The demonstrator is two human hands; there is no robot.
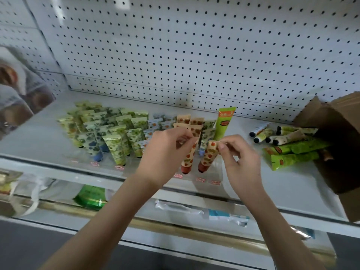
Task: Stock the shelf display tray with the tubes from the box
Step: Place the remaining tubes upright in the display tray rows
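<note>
The left hand (167, 147) is pinching the flat crimped end of a peach, red-spotted soft plastic tube (188, 154); the right hand (240, 154) is pinching another such tube (208, 155), both standing cap-down in the barely visible clear tray (218, 172) on the white shelf (288, 184). The brown cardboard box (339, 137) is cut off at the right.

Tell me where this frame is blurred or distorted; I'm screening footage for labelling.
Head view: the glossy printed package at far left is smeared by blur; the white pegboard back panel bows from wide-angle distortion; the left hand, right hand and orange-spotted cream tubes are fairly sharp; lighting is even, shadows soft.
</note>
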